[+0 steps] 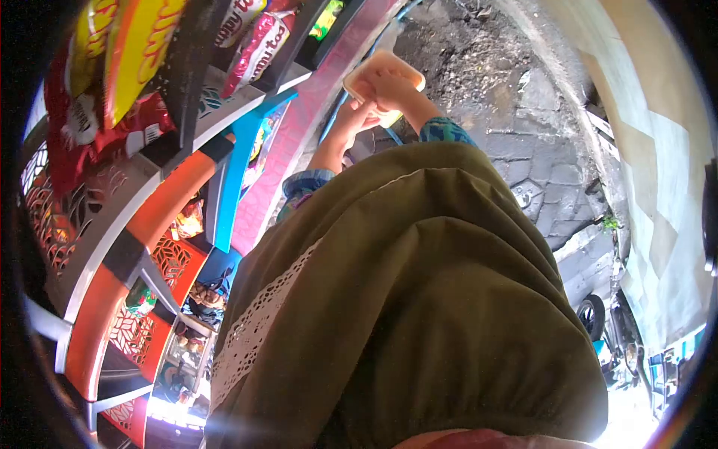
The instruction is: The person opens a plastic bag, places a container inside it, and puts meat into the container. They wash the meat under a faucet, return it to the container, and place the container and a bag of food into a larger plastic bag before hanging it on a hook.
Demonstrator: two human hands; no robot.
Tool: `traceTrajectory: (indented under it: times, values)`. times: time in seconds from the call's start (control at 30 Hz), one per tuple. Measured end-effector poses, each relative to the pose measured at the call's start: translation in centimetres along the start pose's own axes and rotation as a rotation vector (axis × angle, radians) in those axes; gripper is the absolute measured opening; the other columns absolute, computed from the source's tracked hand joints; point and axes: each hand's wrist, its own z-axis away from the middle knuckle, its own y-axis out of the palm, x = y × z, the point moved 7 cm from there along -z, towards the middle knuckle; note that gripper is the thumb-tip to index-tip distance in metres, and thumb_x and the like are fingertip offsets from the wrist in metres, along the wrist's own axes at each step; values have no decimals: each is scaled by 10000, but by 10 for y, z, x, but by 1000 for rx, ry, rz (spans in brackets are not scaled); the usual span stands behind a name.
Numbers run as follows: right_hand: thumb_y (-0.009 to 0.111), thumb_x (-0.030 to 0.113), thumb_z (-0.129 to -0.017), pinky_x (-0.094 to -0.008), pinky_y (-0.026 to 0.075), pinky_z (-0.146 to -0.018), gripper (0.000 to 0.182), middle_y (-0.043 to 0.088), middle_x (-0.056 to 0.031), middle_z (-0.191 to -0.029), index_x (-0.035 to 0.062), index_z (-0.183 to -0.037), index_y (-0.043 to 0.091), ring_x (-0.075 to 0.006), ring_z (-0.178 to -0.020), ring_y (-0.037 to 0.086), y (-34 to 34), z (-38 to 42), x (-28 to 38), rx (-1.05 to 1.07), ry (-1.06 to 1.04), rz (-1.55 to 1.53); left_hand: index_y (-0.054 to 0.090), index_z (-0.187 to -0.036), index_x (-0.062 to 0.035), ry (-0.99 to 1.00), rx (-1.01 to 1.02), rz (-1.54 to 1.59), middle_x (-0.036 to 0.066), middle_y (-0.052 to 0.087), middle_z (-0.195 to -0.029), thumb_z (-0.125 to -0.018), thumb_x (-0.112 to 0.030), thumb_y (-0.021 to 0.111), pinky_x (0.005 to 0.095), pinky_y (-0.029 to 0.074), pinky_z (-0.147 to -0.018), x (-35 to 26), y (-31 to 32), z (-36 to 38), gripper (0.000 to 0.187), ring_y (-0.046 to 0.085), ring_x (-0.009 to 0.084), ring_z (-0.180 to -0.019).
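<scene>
Upper centre: I noted my right hand (390, 84) gripping a pale orange tray (383, 75), my left hand (357, 116) closed beneath it. Snack packets (134, 52) upper left; cracked stone paving (516, 97) upper right.

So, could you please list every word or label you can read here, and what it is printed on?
"...my too": partial white lettering on the red snack packet hanging at the top.
Yellow packets: red lettering, too distorted to read.
Beige container in the hands: no text visible.
</scene>
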Motion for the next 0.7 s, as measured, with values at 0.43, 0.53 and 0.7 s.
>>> traceTrajectory:
  times: [0.43, 0.53, 0.7]
  values:
    - [516, 280, -787, -360, 456, -764, 270, 633, -122, -926, 88, -924, 648, -258, -869, 602, 27, -46, -30, -65, -67, -228, 497, -1072, 34, -87, -45, 15, 128, 581, -966, -808, -217, 604, 257, 554, -665, 6, 3, -16, 380, 614, 174, -795]
    - [547, 282, -778, -362, 452, -671, 252, 634, -126, -839, 86, -903, 645, -257, -757, 602, 16, -44, -28, -38, -74, -197, 510, -1056, 35, -89, -40, 49, 125, 590, -946, -780, -233, 643, 254, 558, -644, 3, 6, -14, 407, 619, 176, -782]
    - [585, 230, -766, -340, 423, -527, 200, 607, -108, -684, 54, -850, 632, -221, -571, 556, 3, -41, -25, -69, -112, -299, 508, -1041, 66, -115, -79, -7, 146, 592, -932, -777, -238, 653, 258, 561, -623, -4, 6, -13, 429, 631, 200, -747]
